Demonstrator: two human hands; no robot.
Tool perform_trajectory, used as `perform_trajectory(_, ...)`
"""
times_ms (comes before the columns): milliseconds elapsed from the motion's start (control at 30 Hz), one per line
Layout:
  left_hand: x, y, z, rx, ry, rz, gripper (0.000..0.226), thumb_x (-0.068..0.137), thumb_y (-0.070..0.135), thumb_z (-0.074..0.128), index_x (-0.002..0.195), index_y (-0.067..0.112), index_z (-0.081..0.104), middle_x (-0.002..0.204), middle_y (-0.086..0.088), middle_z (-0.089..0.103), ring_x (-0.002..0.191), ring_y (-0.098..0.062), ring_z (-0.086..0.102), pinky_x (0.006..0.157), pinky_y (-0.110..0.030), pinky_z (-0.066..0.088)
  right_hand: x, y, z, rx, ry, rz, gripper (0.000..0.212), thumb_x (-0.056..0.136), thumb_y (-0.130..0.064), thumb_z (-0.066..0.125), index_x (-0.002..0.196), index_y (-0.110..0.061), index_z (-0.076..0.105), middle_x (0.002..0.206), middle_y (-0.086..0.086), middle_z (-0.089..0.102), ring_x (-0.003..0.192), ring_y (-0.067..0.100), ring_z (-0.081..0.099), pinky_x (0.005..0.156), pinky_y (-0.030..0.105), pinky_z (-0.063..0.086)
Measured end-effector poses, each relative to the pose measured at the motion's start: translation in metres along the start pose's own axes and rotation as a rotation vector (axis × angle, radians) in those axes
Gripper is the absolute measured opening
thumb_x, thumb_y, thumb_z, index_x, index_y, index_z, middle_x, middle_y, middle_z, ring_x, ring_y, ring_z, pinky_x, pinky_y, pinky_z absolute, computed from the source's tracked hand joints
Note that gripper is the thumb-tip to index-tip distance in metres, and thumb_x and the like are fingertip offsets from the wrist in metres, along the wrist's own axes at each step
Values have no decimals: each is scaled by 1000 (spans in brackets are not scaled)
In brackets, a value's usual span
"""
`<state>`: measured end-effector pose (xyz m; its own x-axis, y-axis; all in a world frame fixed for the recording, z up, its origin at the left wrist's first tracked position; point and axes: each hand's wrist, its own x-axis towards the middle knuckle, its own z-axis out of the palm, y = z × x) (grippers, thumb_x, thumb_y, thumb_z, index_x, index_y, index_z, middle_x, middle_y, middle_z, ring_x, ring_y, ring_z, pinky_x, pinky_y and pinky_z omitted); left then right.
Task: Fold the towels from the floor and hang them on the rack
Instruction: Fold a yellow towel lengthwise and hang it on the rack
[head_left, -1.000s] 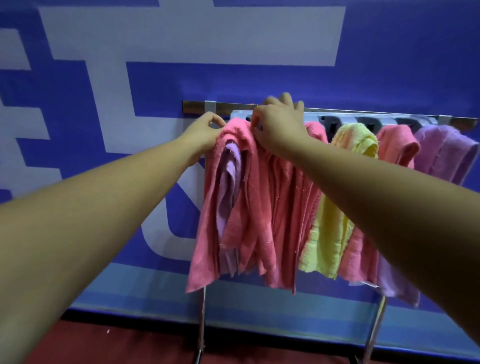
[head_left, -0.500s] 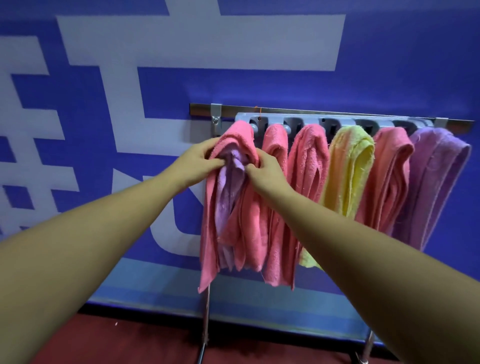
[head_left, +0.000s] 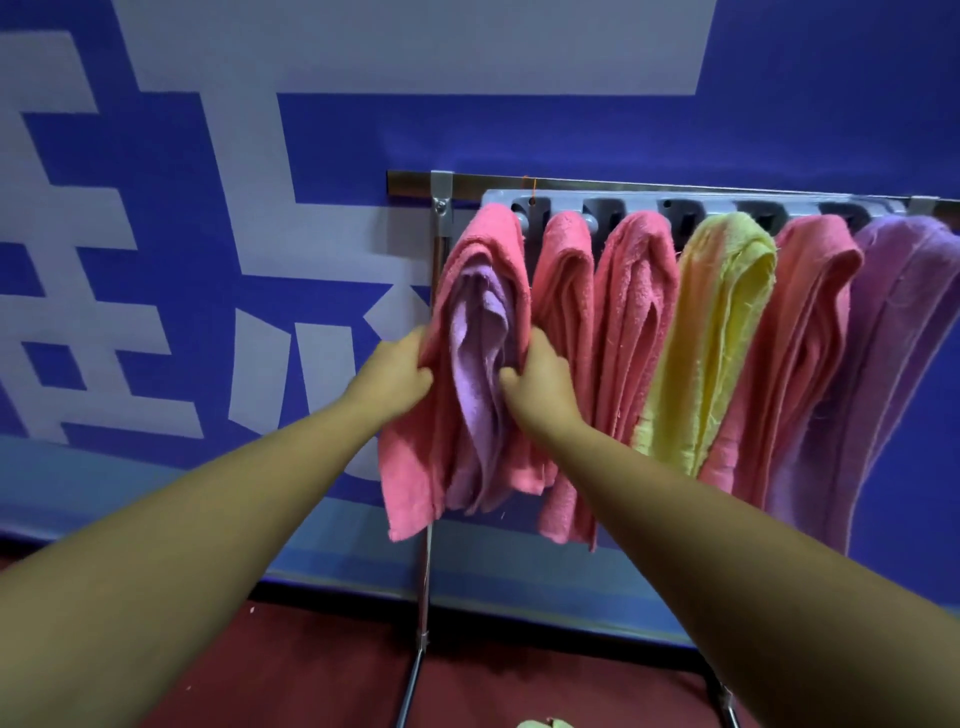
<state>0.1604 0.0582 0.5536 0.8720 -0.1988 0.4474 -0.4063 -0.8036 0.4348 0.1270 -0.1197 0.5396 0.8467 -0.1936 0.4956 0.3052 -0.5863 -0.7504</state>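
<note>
metal floor rack (head_left: 727, 188) carries 6 folded terry towels, left hand (head_left: 395, 379) and right hand (head_left: 540, 387) each pinch the leftmost pink-and-lilac towel (head_left: 470, 312) at its sides, 1 pale green cloth (head_left: 543, 723) lies on the red floor (head_left: 311, 675), apparently not yet hung.

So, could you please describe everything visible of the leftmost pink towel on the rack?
The leftmost pink towel is terry cloth, folded and draped over the left end of the rack, hanging in loose folds with a lilac towel nested inside. The left hand grips its left edge, the right hand its right edge.
</note>
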Motion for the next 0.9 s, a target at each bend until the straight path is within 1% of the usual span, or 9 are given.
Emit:
perform_trajectory(67,-15,0,12,-69,-191,-33,35,86,9,53,120,17,55,107,-15,68,97,-34,64,81,-36,53,-10,8,6,4,-168,0,55,84,-5,56,137,-13,48,128,13,65,116,31,61,82,22,40)
perform_trajectory(167,-41,-10,30,-117,-284,-90,46,88,14,55,133,18,49,120,-11,66,105,-31,63,91,-39,52,-27,15,6,-14,-305,37,63,83,-6,59,144,-15,43,133,6,61,119,22,58,85,16,36)
perform_trajectory(267,-73,-21,46,-178,-363,-129,55,86,13,62,139,18,45,127,-7,63,115,-29,61,94,-37,49,-47,24,2,-98,-390,139,47,85,-10,62,131,-12,52,123,11,65,108,22,61,81,19,38)
perform_trajectory(367,-105,-29,57,-131,-423,-213,43,84,19,65,125,17,53,115,-4,66,101,-24,63,80,-30,47,-75,38,-5,-260,-453,162,32,88,-16,60,118,-6,54,114,19,66,106,33,62,75,27,38)
perform_trajectory(467,-136,-32,67,-107,-445,-274,26,83,22,66,108,16,60,106,-4,69,92,-22,64,75,-27,47,-114,58,-14,-351,-474,158,43,91,-19,57,129,-1,51,120,24,63,112,39,59,85,36,45)
perform_trajectory(600,-180,-25,87,-99,-503,-250,26,85,20,63,111,16,63,97,-1,71,84,-15,62,73,-20,40,-174,94,-22,-417,-435,218,46,90,-27,57,127,-1,52,118,25,63,114,40,59,92,41,47)
perform_trajectory(700,-209,-20,109,-102,-535,-250,24,85,21,64,108,15,63,97,-1,71,89,-17,64,75,-21,42,-212,120,-26,-430,-446,291,46,90,-28,57,126,0,54,123,24,62,118,39,57,98,43,47)
perform_trajectory(800,-230,-16,136,-109,-586,-263,26,86,22,64,111,14,62,100,-2,71,95,-21,66,84,-26,48,-240,149,-30,-445,-460,345,45,85,-30,55,118,1,57,119,25,64,114,39,59,96,45,49)
perform_trajectory(900,-247,-13,166,-116,-620,-276,28,86,23,64,112,12,63,101,-4,70,95,-22,65,86,-27,49,-261,183,-31,-459,-487,401,49,79,-36,51,113,-1,59,116,23,64,111,40,61,95,45,50)
